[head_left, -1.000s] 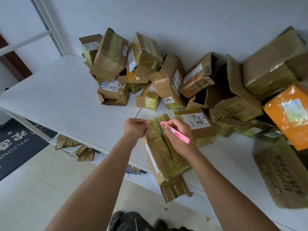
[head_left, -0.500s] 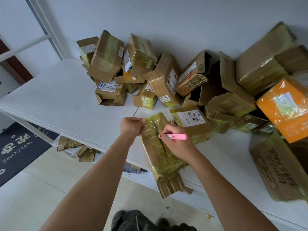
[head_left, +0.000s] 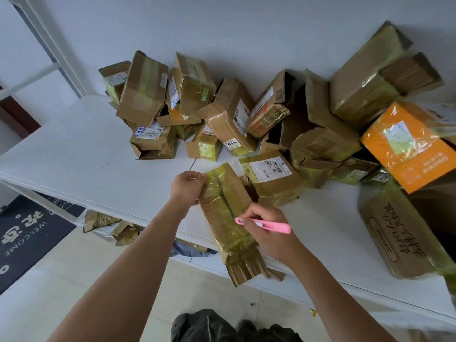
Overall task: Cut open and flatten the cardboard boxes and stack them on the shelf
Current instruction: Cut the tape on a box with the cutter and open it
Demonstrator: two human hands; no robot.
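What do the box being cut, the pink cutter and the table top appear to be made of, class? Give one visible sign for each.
Box being cut: brown corrugated cardboard, fluted edge showing at its near flap, wrapped in glossy yellowish tape that wrinkles and shines.
Pink cutter: probably plastic, with a smooth, evenly coloured body; its blade is hidden.
Table top: smooth matt white surface, possibly laminate or painted board; the look leaves it open.

Both forearms are bare from the elbows to the wrists, with no sleeve edge showing in the view. The left hand (head_left: 188,187) and right hand (head_left: 267,234) carry no gloves, rings, watches or bands. At the bottom edge, dark grey clog-style shoes (head_left: 181,327) with round vent holes show under dark olive, rumpled trouser legs (head_left: 207,325).
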